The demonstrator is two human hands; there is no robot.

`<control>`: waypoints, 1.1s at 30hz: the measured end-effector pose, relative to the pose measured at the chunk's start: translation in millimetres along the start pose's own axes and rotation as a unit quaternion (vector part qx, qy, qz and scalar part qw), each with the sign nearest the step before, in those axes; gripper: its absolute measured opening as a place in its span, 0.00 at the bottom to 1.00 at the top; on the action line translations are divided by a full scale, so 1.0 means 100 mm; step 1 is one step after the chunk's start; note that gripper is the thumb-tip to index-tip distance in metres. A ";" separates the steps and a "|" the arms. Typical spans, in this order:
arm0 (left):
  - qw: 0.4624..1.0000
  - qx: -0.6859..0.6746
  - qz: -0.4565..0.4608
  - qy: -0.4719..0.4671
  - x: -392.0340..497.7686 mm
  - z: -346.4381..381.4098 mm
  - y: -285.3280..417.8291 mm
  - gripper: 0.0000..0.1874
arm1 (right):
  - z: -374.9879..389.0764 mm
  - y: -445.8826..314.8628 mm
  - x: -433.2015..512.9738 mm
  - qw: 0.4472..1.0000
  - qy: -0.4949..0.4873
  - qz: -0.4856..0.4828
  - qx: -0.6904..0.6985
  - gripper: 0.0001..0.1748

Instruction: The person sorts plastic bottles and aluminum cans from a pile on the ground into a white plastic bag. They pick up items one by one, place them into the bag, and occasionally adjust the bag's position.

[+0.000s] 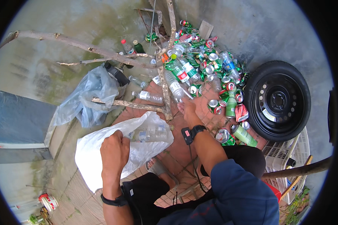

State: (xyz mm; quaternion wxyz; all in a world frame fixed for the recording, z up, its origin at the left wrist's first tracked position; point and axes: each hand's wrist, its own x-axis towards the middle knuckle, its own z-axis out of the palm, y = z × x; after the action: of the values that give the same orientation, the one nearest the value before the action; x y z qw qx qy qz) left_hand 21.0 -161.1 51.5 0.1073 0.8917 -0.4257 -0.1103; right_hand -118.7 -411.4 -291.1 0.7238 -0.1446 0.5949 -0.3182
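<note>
My left hand [116, 150] is closed on the upper edge of a white woven plastic bag [93, 160]. The bag lies with its mouth toward the right, and clear plastic bottles [152, 135] show inside it. To the right of that mouth, my right hand [188, 110] grips the near end of a large clear plastic bottle [173, 84] with a white label. The fingers partly hide that end. Just beyond is a heap of crushed green and red drink cans [209, 67] mixed with more bottles, among them a green-tinted bottle [178, 70].
Forked branches [87, 47] cross the area ahead, one piece [166, 95] beside the right hand. A spare wheel [277, 101] leans at the right above white plastic crates [281, 152]. A translucent bag [93, 95] and a loose bottle [148, 96] lie at the left.
</note>
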 end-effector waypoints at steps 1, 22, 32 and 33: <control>1.000 0.004 0.012 0.006 -0.02 0.00 -0.02 0.11 | -0.06 0.04 -0.08 1.000 -0.023 -0.007 0.006 0.19; 0.996 -0.082 0.001 -0.019 0.00 0.00 -0.41 0.15 | -0.53 -0.34 -0.89 0.927 -0.341 0.069 -0.139 0.16; 0.993 -0.113 -0.012 -0.029 -0.06 -0.04 -0.33 0.15 | 0.27 0.43 -1.58 0.847 -0.432 0.056 -0.305 0.20; 0.993 -0.108 -0.020 -0.031 -0.06 -0.04 -0.35 0.15 | 0.32 0.47 -1.65 0.828 -0.457 0.061 -0.320 0.20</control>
State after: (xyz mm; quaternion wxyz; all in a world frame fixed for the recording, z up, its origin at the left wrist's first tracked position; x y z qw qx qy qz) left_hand 44.1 -134.5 45.9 0.1878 0.8791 -0.3967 -0.1856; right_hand -89.5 -277.3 -183.8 0.8441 -0.4601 0.2727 0.0371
